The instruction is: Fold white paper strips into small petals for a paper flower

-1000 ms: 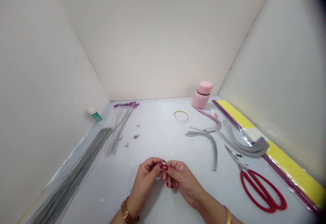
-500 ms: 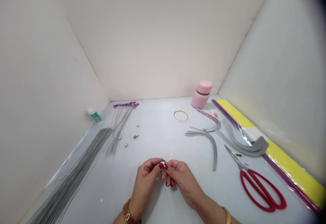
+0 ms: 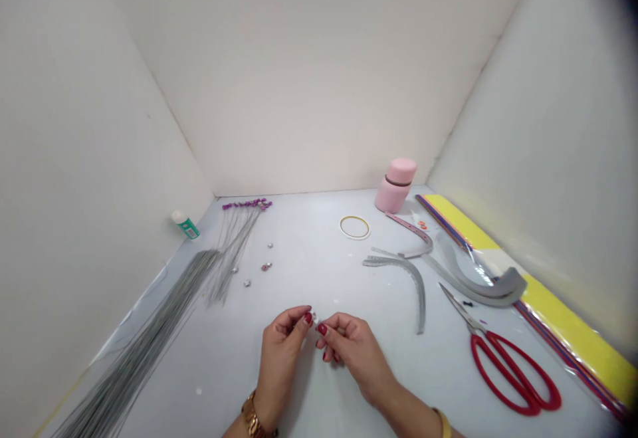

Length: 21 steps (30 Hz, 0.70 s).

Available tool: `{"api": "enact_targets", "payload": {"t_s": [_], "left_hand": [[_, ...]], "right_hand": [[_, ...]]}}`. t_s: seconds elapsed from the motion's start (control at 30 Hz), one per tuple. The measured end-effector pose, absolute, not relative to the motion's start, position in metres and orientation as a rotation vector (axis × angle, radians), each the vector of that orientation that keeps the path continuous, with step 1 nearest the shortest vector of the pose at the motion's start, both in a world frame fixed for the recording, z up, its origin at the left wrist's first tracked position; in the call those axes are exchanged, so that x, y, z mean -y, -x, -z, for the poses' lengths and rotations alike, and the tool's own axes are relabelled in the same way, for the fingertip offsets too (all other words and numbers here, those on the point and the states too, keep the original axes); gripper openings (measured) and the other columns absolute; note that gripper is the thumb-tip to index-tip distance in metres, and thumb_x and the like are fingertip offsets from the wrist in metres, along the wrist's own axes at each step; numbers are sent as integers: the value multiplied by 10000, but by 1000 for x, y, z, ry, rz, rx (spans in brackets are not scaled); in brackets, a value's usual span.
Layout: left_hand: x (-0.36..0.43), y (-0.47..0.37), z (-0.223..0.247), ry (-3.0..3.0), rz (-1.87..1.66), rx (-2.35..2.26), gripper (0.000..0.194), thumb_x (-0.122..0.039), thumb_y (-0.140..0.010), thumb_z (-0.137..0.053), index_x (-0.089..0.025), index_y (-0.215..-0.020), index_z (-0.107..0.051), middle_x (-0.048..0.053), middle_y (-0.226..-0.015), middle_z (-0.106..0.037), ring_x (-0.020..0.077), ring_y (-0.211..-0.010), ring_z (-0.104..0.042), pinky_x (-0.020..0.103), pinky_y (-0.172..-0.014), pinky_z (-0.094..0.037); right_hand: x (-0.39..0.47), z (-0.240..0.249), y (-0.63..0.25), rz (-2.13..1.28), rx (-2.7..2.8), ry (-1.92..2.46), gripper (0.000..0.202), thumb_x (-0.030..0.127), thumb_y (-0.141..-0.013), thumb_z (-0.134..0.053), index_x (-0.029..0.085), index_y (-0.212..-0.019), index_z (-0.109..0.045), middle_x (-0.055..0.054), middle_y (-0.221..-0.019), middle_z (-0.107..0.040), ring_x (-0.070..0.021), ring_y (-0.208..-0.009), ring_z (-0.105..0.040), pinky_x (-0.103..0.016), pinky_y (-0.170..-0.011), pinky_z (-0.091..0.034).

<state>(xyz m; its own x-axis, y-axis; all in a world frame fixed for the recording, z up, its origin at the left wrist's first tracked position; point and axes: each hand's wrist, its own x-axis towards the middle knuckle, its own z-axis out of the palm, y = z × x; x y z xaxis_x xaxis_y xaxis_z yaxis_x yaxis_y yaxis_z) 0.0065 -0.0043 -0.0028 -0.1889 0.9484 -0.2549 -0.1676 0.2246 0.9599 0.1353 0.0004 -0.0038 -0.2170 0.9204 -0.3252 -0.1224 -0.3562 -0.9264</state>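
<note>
Close to the front of the table, my left hand (image 3: 285,341) pinches a small silvery-white piece (image 3: 315,318) between thumb and fingertip. The piece shows in the gap between both hands, too small to tell its kind. My right hand (image 3: 351,348) is closed too, its thumb and forefinger at the piece's right side, the other fingers curled under. Beyond my left hand lie small silver pieces (image 3: 247,283) that look crumpled or folded, and one has a reddish part (image 3: 264,268).
On the left are a bundle of grey wires (image 3: 164,322), purple-tipped wires (image 3: 246,205) and a glue stick (image 3: 187,225). Rightward lie a tape ring (image 3: 369,230), grey strips (image 3: 417,292), a pink strip (image 3: 411,228), red-handled scissors (image 3: 508,365) and packed coloured sheets (image 3: 568,322). A pink flask (image 3: 393,192) stands behind.
My hands have drawn slightly apart, my left hand shifting a little left. More of the silvery-white piece shows between the fingertips. Things on the table stay put.
</note>
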Motion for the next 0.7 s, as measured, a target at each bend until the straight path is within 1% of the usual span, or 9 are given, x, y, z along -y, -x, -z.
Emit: {"api": "enact_targets", "payload": {"t_s": [0.1,0.2,0.37,0.5,0.7], "left_hand": [[3,-5,3,-814,-1229,-1375,184,-247,-673,-664,-128,-811,-683,47,-707,-689,164,-658,-596,267,-642,-456],[4,-6,5,-830,-1219,-1368,185,-256,-683,-656,-128,-813,-682,39,-683,-680,155,-644,-588,258,-634,-449],[7,-7,6,-855,-1202,-1331,179,-258,-675,-667,-126,-796,-683,42,-687,-681,163,-676,-592,263,-665,-445],[6,-8,8,-836,-1192,-1320,186,-267,-698,-646,-127,-819,-669,27,-653,-665,151,-641,-590,259,-645,-455],[6,-9,8,-862,-1179,-1317,181,-258,-728,-614,-112,-831,-644,26,-635,-647,143,-621,-588,254,-630,-465]], "right_hand": [[-1,4,-135,-1674,1056,1232,266,382,-722,-609,125,-660,-581,-21,-589,-624,-75,-433,-492,-185,-427,-321],[-1,4,-135,-1657,1061,1233,240,371,-738,-594,132,-725,-576,-18,-631,-623,-76,-446,-499,-187,-433,-335],[0,5,-135,-1626,1105,1214,255,380,-757,-571,135,-685,-584,-12,-604,-603,-84,-461,-492,-197,-448,-344],[1,7,-137,-1595,1150,1181,240,356,-770,-568,139,-673,-601,9,-566,-570,-81,-474,-480,-194,-466,-348],[0,9,-137,-1596,1179,1147,232,338,-783,-554,135,-691,-619,7,-568,-566,-81,-474,-480,-198,-473,-356]]}}
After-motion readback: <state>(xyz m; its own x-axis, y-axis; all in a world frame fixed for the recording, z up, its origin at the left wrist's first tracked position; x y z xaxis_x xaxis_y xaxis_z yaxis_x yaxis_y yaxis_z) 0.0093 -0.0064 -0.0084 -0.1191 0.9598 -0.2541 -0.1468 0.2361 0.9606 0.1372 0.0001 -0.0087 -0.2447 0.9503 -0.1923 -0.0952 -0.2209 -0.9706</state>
